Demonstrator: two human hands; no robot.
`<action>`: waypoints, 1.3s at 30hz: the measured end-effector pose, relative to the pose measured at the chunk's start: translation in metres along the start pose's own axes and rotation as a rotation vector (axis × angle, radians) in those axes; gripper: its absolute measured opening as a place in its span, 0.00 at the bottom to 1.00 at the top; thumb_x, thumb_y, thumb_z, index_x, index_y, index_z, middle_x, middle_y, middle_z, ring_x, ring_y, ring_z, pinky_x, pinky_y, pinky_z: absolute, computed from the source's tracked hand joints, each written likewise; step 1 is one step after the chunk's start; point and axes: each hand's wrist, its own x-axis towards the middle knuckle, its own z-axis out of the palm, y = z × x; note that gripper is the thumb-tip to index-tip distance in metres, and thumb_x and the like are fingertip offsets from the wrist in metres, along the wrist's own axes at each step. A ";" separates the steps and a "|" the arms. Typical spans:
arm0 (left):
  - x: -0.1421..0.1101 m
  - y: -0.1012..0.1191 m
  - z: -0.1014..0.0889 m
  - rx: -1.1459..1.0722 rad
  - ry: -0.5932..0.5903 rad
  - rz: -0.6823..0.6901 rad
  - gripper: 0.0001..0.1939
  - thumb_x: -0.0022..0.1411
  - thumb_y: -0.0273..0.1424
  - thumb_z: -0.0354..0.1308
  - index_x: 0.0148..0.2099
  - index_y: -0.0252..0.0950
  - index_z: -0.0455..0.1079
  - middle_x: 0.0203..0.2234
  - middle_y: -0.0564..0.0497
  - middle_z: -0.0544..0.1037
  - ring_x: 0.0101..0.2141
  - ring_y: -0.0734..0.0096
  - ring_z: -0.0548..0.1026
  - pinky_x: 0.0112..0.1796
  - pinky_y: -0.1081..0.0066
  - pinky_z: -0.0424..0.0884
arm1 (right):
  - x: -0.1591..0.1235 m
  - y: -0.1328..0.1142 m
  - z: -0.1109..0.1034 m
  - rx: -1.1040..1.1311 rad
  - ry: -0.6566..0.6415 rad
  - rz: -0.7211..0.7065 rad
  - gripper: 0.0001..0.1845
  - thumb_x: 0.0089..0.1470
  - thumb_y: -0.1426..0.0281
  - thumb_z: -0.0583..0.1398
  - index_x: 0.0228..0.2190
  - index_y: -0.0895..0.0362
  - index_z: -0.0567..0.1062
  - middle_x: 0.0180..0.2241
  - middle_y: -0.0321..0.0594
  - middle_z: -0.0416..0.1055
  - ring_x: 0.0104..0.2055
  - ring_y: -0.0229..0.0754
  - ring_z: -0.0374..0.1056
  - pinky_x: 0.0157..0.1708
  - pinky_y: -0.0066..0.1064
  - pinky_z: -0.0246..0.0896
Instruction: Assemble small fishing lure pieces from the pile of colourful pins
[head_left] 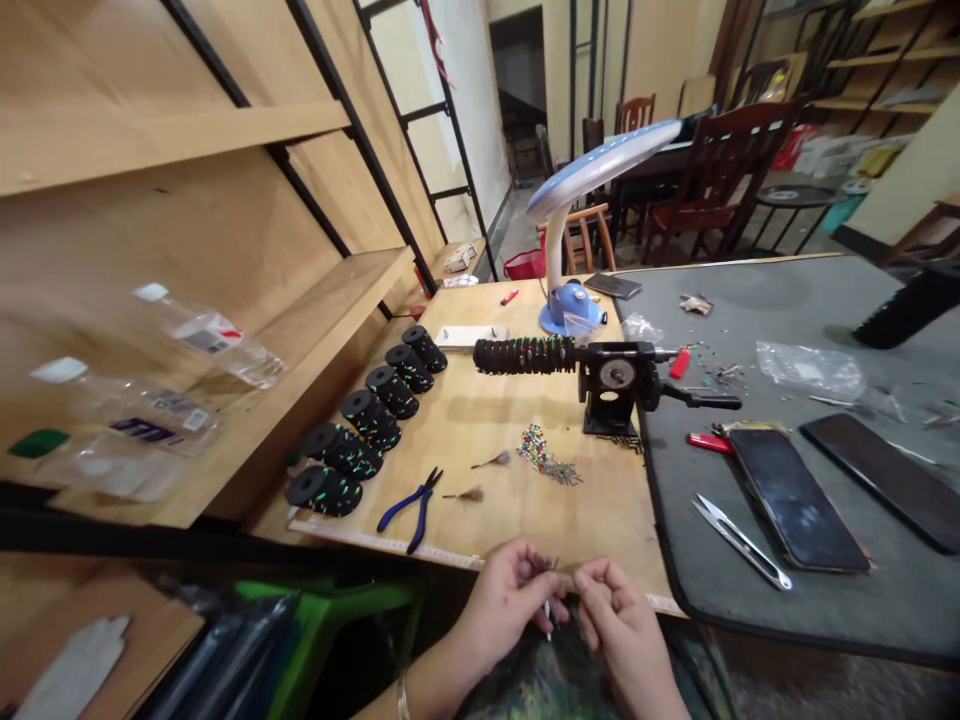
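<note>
My left hand (504, 602) and my right hand (621, 620) meet at the near edge of the wooden table (480, 420), fingertips pinched together on a small thin metal piece (550, 598) between them. A heap of small coloured pins (541, 452) lies on the wood ahead of my hands. Beyond it stands a black hand-crank winder (616, 385) whose shaft holds a dark spool (525, 355) with light flecks.
Several black spools (367, 420) line the left side beside blue-handled pliers (411, 505). Thread snips (739, 540), a phone (796, 498), a dark slab (885, 475) and lighters lie on the grey mat (862, 590). A desk lamp (574, 200) stands behind; plastic bottles (202, 335) rest on the left shelf.
</note>
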 end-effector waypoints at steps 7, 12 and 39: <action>-0.008 -0.018 -0.002 -0.062 0.050 0.022 0.21 0.47 0.43 0.67 0.27 0.36 0.59 0.17 0.53 0.75 0.17 0.74 0.72 0.18 0.77 0.66 | 0.001 -0.001 0.010 -0.120 -0.040 0.044 0.30 0.37 0.42 0.65 0.22 0.57 0.69 0.09 0.26 0.60 0.12 0.29 0.49 0.15 0.22 0.41; -0.008 -0.020 -0.001 -0.073 -0.002 0.030 0.22 0.48 0.45 0.66 0.27 0.36 0.59 0.16 0.52 0.75 0.17 0.74 0.72 0.18 0.77 0.65 | 0.002 0.004 0.007 -0.131 -0.028 0.028 0.29 0.36 0.44 0.66 0.22 0.58 0.71 0.09 0.27 0.61 0.12 0.30 0.52 0.15 0.23 0.43; -0.008 -0.020 0.000 -0.232 0.013 -0.041 0.23 0.44 0.44 0.70 0.32 0.32 0.68 0.27 0.52 0.73 0.26 0.74 0.73 0.29 0.73 0.72 | 0.006 0.011 0.005 -0.107 0.011 0.065 0.30 0.34 0.43 0.66 0.22 0.57 0.70 0.11 0.25 0.58 0.12 0.29 0.47 0.14 0.22 0.40</action>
